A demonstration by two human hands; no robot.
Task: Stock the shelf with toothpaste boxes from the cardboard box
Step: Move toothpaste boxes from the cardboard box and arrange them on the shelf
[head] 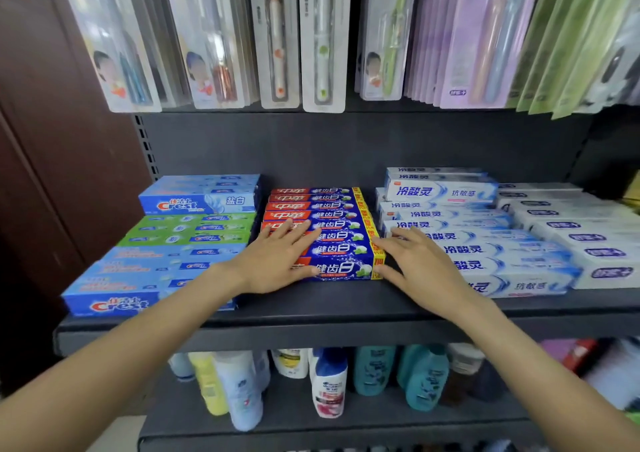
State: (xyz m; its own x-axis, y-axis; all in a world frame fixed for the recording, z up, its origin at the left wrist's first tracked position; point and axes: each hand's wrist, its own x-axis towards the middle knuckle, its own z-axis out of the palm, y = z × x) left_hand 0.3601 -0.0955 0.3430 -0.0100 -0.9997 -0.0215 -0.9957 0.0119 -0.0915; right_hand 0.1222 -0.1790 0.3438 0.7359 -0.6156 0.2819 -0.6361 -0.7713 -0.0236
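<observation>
A row of several red-and-blue toothpaste boxes (337,229) lies flat on the middle of the dark shelf (311,307). My left hand (277,261) rests flat on the left part of these boxes, fingers straight and spread. My right hand (415,261) touches the yellow right ends of the same boxes, fingers straight, partly lying over the white-and-blue boxes (485,243) beside them. Neither hand holds anything. The cardboard box is out of view.
Blue and green Crest boxes (180,243) are stacked at the shelf's left, white boxes (581,236) at the far right. Toothbrush packs (322,35) hang above. Bottles (329,382) stand on the lower shelf. A brown wall panel (52,174) bounds the left side.
</observation>
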